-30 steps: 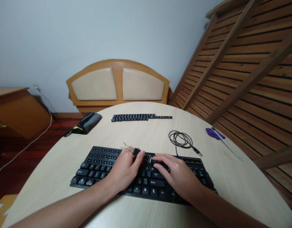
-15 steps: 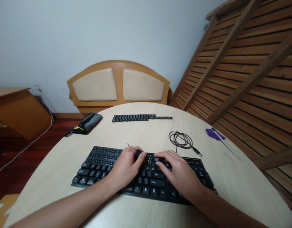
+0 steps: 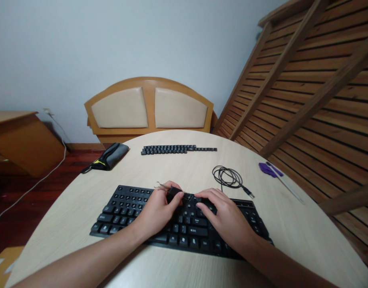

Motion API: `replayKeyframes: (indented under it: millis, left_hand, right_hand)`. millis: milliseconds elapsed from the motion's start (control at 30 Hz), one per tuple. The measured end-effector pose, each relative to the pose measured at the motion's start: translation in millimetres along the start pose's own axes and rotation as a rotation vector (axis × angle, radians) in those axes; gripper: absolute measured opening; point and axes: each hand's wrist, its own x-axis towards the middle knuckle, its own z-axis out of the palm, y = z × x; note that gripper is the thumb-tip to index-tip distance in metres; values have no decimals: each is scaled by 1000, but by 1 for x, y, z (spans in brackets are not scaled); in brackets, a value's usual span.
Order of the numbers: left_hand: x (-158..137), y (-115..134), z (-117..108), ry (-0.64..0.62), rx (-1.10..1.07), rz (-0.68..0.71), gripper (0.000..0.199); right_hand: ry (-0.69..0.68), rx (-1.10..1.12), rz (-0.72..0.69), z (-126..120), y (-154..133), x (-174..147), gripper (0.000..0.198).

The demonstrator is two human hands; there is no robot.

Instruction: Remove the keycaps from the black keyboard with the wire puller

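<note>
The keyboard point(image 3: 197, 231) lies before me on the table point(image 3: 172, 172). Over it, my left hand point(image 3: 158, 206) grips a puller point(image 3: 173, 191); my right hand point(image 3: 225, 214) pinches a key point(image 3: 199, 199). Beyond are the coiled cable point(image 3: 239, 177) and lined-up keycaps point(image 3: 168, 149).

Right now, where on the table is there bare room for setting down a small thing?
One bare patch lies between the keyboard and the loose keycaps, the dark pouch left of it, the coiled cable right. Another lies between the keyboard's right end and the white stick. The keyboard's middle is crowded: left hand and right hand are there.
</note>
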Motion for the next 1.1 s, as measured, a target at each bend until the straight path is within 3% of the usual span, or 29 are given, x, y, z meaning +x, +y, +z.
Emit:
replayKeyframes:
  millis: [1100]
  left_hand:
    - [-1, 3, -1, 8, -38, -17, 16]
  right_hand:
    - [4, -3, -18, 0, 1, 0, 12]
